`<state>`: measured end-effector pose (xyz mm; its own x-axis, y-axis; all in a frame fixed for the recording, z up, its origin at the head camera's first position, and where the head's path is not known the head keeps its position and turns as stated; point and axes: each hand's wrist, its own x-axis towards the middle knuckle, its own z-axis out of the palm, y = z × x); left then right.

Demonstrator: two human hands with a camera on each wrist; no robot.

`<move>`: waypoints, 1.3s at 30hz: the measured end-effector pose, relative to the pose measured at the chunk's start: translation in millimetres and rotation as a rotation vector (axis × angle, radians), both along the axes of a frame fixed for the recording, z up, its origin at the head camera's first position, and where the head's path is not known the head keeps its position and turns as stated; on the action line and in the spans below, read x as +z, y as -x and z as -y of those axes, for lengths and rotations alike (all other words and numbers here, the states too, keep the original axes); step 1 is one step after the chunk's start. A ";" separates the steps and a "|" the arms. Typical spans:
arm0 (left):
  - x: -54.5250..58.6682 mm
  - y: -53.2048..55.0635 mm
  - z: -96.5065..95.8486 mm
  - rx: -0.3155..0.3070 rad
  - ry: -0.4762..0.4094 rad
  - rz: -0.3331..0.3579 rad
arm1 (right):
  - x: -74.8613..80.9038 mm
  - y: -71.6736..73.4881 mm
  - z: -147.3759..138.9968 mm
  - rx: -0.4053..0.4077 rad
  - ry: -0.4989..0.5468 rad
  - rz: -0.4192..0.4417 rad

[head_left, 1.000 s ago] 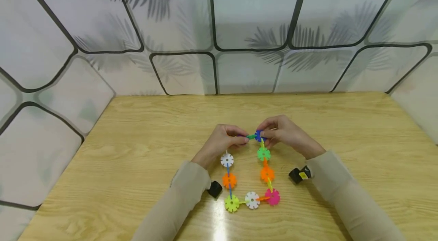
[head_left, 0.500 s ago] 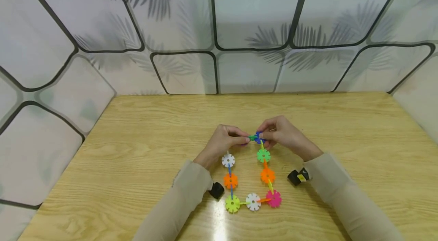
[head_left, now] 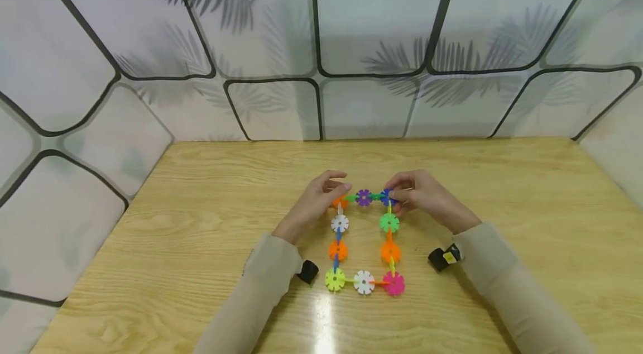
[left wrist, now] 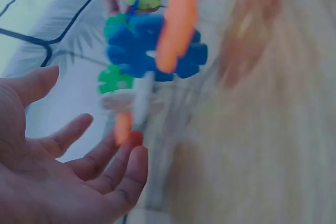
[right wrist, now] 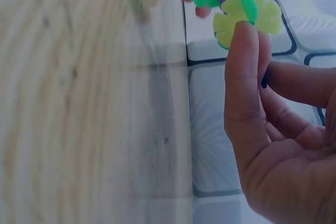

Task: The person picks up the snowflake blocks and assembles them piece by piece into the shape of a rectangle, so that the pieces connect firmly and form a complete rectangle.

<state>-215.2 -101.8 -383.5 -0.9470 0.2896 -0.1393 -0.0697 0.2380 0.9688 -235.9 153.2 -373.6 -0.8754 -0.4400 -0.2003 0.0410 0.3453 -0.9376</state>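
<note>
Notched snowflake discs, linked edge to edge, make a rectangular loop in the head view. My right hand (head_left: 424, 197) pinches the dark blue disc (head_left: 386, 196) at its far right corner between thumb and fingers. At the far left corner, my left hand (head_left: 316, 197) has its fingers spread beside an orange disc (head_left: 342, 202); fingertips seem to touch it. Between those corners sits a purple disc (head_left: 364, 197). A pink disc (head_left: 396, 286) and a yellow-green disc (head_left: 331, 281) mark the near corners. In the left wrist view, the left fingers (left wrist: 131, 174) look loose, near a blurred disc.
The loop lies over a wooden table (head_left: 226, 192). A patterned wall covering (head_left: 369, 105) rises behind the table's far edge. Black wrist cameras (head_left: 308, 271) hang under both sleeves. Disc colours look different in the wrist views.
My left hand has let go of the purple disc and moved left to the orange corner. The loop has straightened and its near side has shifted away from me. The right hand keeps its pinch.
</note>
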 end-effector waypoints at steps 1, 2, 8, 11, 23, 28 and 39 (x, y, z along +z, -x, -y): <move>2.2 -0.1 3.2 0.016 0.009 -0.004 | -0.2 0.7 -2.4 -0.022 0.010 0.008; 4.3 -0.4 6.5 0.033 0.023 -0.010 | -0.2 1.0 -4.5 -0.038 0.021 0.010; 10.7 -3.7 25.7 0.180 0.060 0.011 | -3.5 4.0 -15.1 -0.164 0.101 0.011; 8.3 -7.4 30.1 0.218 0.036 0.056 | -5.0 4.9 -22.8 -0.230 0.117 0.020; -2.6 -14.1 9.9 0.053 0.007 0.119 | -7.7 -6.1 -46.1 0.007 -0.130 0.022; -3.7 -7.7 8.3 0.033 -0.012 0.125 | -9.3 -11.8 -43.2 0.066 -0.221 -0.046; -6.6 0.7 12.2 0.020 -0.006 0.144 | -10.3 -13.0 -46.6 0.123 -0.263 -0.095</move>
<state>-215.9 -113.9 -390.1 -0.9228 0.2725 -0.2725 -0.2128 0.2292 0.9498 -222.9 199.8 -384.0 -0.8390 -0.4876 -0.2414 -0.0992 0.5733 -0.8133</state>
